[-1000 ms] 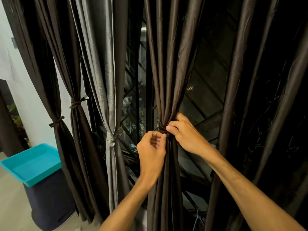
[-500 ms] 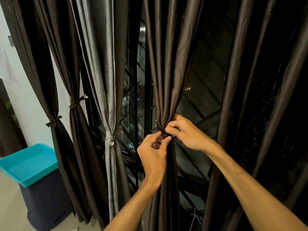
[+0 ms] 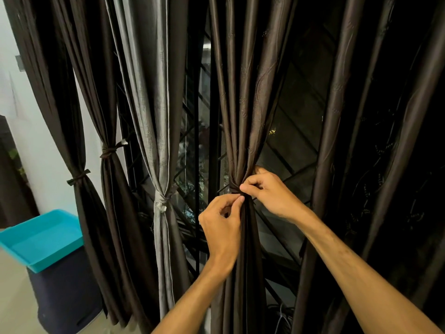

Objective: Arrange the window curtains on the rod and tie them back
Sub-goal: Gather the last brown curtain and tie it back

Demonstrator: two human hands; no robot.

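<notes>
Curled fingers hide most of the dark tie. The left hand and right hand pinch it around the gathered brown curtain. Left of the fingers hang three tied curtains: one grey curtain and two brown curtains.

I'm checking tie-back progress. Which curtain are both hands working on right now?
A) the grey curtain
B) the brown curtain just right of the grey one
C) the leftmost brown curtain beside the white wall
B: the left hand and right hand both pinch the tie at the gathered waist of the brown curtain, right of the already knotted grey curtain.
</notes>
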